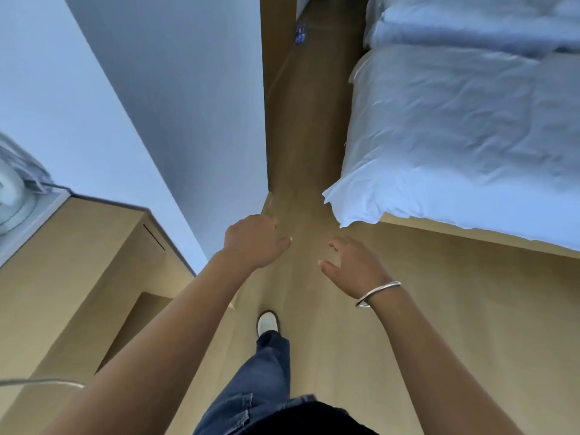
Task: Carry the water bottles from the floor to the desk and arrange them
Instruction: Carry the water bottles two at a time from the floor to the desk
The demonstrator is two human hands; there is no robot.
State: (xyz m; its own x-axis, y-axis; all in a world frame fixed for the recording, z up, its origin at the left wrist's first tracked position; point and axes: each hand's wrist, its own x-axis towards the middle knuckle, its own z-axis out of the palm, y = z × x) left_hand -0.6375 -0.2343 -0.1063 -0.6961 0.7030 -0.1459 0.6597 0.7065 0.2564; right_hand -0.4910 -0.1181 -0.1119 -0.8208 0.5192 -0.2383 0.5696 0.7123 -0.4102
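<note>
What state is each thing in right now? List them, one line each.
Left hand: fingers loosely curled, holding nothing.
Right hand: open, holding nothing.
Bracelet: on the right wrist.
Water bottles: on the floor far ahead, blurred.
Bed: covered with a rumpled white duvet.
Shoe: stepped forward on the floor.

- The water bottles [300, 32] are far away, at the end of the narrow strip of wooden floor [310, 127].
- They look like one small, blurry, blue and clear clump, so it is hard to count them.
- They sit on the floor close to the wooden wall panel [276, 42] on the left, and the bed [455, 114] is on the other side of the strip.
- They are too small and fuzzy to tell if they stand up or lie down.
- Nothing touches them, and both hands are well apart from them.
</note>
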